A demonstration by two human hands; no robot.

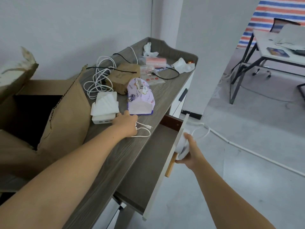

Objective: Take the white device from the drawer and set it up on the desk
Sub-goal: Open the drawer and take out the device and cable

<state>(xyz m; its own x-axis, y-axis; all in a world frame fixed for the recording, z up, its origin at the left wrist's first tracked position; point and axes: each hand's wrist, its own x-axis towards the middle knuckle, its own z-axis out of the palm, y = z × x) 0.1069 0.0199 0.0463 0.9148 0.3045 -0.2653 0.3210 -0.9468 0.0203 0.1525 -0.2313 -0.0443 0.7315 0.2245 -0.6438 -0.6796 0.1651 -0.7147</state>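
The desk (pixel 115 146) has grey wood grain, and its drawer (pixel 153 156) stands pulled open at the right with a bare bottom. My right hand (pixel 191 152) is just outside the white drawer front, above the wooden handle (pixel 170 167), shut on a rounded white device (pixel 180 144). My left hand (pixel 127 123) rests on the desktop, closed over a thin white cable (pixel 145 129) whose plug end lies loose to the right of the hand.
A white multi-port box (pixel 103 119) with folded tissue on it sits by my left fingertips. Behind are a purple tissue pack (pixel 140 100), a brown box (pixel 123 76), coiled cables and packets. An open cardboard carton (pixel 49 116) stands left. A thick white cable (pixel 247 151) crosses the floor.
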